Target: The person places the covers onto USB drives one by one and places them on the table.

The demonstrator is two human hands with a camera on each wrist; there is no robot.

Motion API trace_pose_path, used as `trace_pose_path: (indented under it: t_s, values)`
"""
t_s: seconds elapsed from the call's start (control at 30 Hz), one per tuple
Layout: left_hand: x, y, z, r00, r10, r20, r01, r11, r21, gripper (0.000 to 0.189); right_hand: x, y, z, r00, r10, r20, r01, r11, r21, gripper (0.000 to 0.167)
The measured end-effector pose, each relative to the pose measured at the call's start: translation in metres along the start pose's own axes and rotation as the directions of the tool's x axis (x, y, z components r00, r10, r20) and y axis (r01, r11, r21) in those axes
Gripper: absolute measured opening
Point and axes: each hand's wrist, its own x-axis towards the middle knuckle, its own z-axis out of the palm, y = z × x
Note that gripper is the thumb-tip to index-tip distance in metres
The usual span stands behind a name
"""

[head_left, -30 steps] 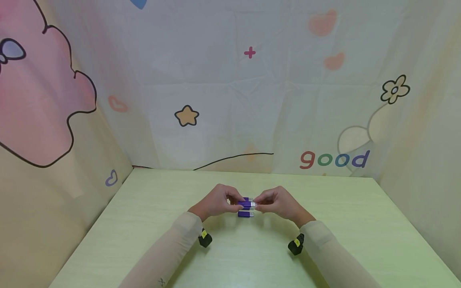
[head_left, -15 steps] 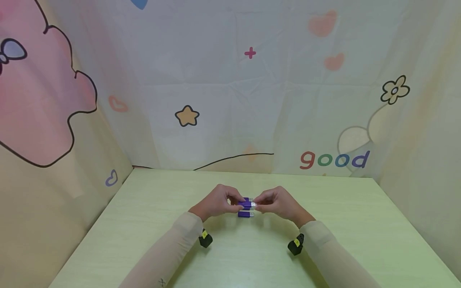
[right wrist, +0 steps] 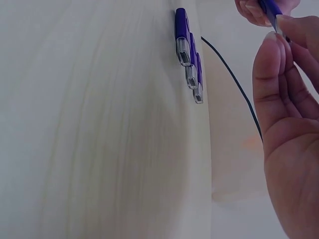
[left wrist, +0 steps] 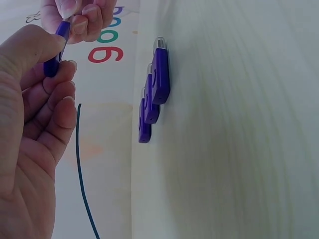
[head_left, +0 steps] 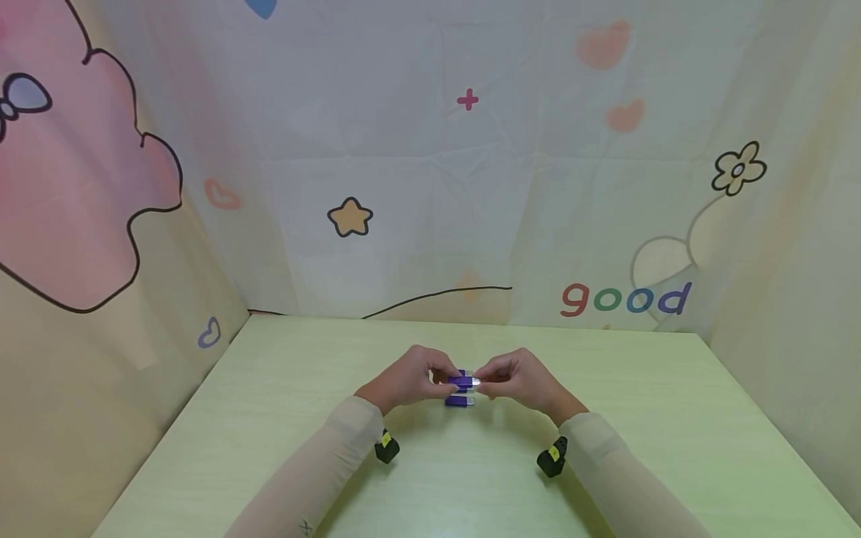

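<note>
A purple USB flash drive is held up over the table between both hands. My left hand pinches its purple body between thumb and fingers, and my right hand pinches the silvery plug end, whose tip the fingertips hide. Below, three like drives lie side by side on the table, their plug ends to the right under clear caps. Of these the nearest drive, the middle drive and the farthest drive all show in the left wrist view. The right wrist view shows their capped ends.
The pale wooden table runs back to a printed curtain with a star, hearts and the word "good". Curtain also hangs at both sides. A small black camera sits on the left wrist and another on the right wrist.
My left hand has shifted slightly to the right with the flash drive, bringing it a little closer to my right hand. The right hand and the three drives on the table stay put.
</note>
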Motion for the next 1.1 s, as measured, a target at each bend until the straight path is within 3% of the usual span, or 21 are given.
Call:
trace_pose_path:
  t_s: [0.57, 0.77, 0.93, 1.1]
  values:
    - [0.003, 0.004, -0.001, 0.999, 0.035, -0.012, -0.035, 0.998, 0.043, 0.012, 0.003, -0.002, 0.001, 1.0, 0.007, -0.03, -0.009, 0.997, -0.072, 0.014]
    - [0.007, 0.003, -0.005, 1.0, -0.013, -0.013, 0.014, 0.996, 0.084, 0.013, 0.008, 0.002, -0.002, 0.999, 0.023, -0.048, -0.027, 0.995, -0.092, 0.014]
    - [0.014, -0.003, -0.012, 0.998, -0.043, -0.055, 0.05, 0.991, 0.125, 0.016, 0.017, 0.001, -0.008, 0.993, 0.077, -0.095, -0.087, 0.991, -0.106, 0.019]
    - [0.019, -0.01, -0.018, 0.989, -0.11, -0.096, 0.119, 0.988, 0.097, 0.014, 0.024, 0.002, -0.013, 0.98, 0.121, -0.157, -0.138, 0.986, -0.096, 0.021]
